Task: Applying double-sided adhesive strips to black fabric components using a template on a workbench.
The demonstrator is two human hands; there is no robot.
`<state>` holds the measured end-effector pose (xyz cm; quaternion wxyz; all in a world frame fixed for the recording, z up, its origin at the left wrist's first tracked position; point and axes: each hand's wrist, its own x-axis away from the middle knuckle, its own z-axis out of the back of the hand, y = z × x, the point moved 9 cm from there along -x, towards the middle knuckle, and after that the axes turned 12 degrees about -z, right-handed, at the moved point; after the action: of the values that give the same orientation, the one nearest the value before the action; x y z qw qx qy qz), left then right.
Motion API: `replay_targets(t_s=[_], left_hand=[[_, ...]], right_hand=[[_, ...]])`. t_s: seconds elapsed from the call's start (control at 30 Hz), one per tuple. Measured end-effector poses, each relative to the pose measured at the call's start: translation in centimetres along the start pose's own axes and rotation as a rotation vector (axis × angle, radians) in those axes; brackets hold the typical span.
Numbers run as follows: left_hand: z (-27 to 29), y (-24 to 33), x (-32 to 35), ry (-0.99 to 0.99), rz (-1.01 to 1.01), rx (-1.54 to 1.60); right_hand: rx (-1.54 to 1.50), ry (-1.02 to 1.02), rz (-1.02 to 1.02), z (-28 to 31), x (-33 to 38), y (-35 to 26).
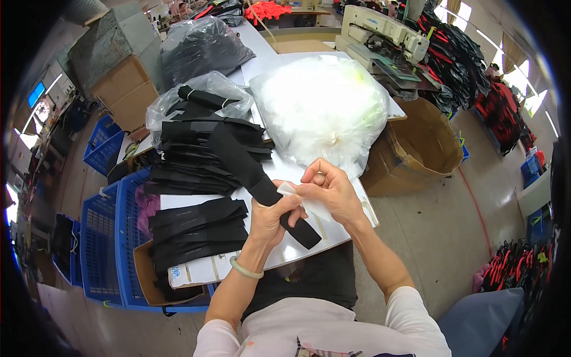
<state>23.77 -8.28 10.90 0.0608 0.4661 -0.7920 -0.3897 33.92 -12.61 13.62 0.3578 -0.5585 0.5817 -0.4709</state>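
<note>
A long black fabric strip (233,156) slants across the front of my table, its near end by the table's front edge. My left hand (269,221) is closed around its lower part, the thumb on top. With thumb and fingers my right hand (334,193) pinches a small white piece (318,209), thin and soft-looking, against the strip. One corner of it pokes up by my left thumb; my fingers hide the rest. To the left lie a stack of black strips (199,156) and a smaller, nearer pile of black strips (199,229).
A plastic bag of white material (321,110) fills the table (276,253) ahead. Behind the stacks sits a dark-filled bag (202,50). Blue crates (101,244) stand at left, an open cardboard box (416,146) at right. A sewing machine (383,35) is beyond.
</note>
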Motion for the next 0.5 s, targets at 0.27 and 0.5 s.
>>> replay_targets(t_s=[0.27,0.5], left_hand=[[0.9,3.0,1.4,0.085,-0.135,-0.120],[2.7,3.1,1.2,0.219,-0.062,0.173]], right_hand=[[0.608,0.147,0.257,-2.8,2.2,-1.4],[0.284,0.107,0.204,-3.2,2.2,-0.2]])
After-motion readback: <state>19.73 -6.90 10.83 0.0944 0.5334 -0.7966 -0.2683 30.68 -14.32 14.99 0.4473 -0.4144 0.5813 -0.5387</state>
